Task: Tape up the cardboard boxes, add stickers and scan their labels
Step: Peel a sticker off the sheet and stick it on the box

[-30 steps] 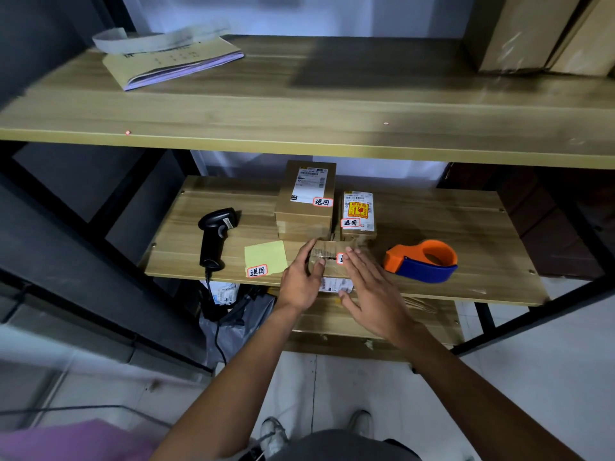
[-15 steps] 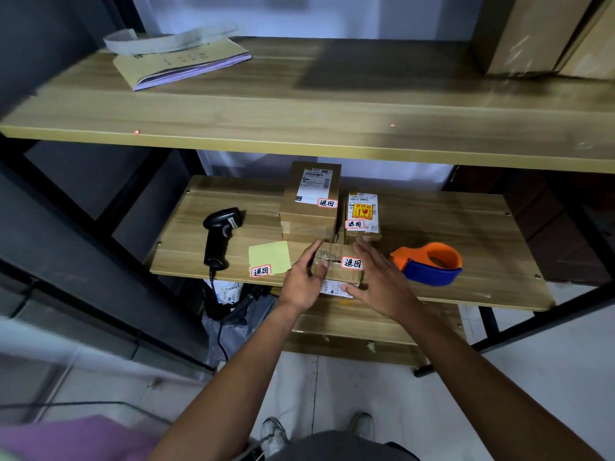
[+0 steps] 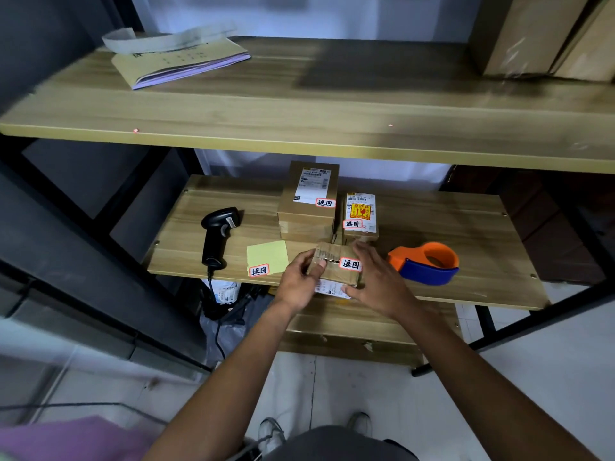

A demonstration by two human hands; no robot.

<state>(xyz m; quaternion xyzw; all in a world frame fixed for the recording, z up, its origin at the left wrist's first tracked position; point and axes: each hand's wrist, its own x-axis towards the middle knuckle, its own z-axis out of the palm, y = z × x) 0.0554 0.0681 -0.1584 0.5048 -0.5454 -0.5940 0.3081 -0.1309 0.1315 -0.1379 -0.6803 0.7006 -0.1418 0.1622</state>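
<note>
Leftmost on the lower shelf [image 3: 466, 227] lies the black barcode scanner [image 3: 218, 234], handle toward the shelf's front edge, its cable dropping below. Just right of it sits the yellow backing sheet [image 3: 268, 254], with one red-edged sticker [image 3: 259, 270] at its near corner.

Next comes the left hand [image 3: 298, 281]. Its fingers curl round the left end of the small cardboard box [image 3: 334, 271] and its thumb presses on top. The box sits at the front edge of the shelf. It looks taped across the top and carries its own red-edged sticker [image 3: 350, 264]. A white shipping label [image 3: 329, 289] shows on its near face, partly hidden by the hands.

Behind it stand a larger labelled box [image 3: 309, 197] and a narrower box [image 3: 361, 216], both with stickers on.

The right hand [image 3: 379, 281] lies against the small box's right end, fingers straight and spread, thumb at the near corner. I cannot tell how firmly it holds. Farthest right is the orange and blue tape dispenser [image 3: 424, 262], apart from the hand.

Taping and stickering look finished on this box, so I judge scanning to be the step in hand. That calls for turning the white label into plain view and freeing one hand. The left is nearer the scanner, so the right would steady the box.
</note>
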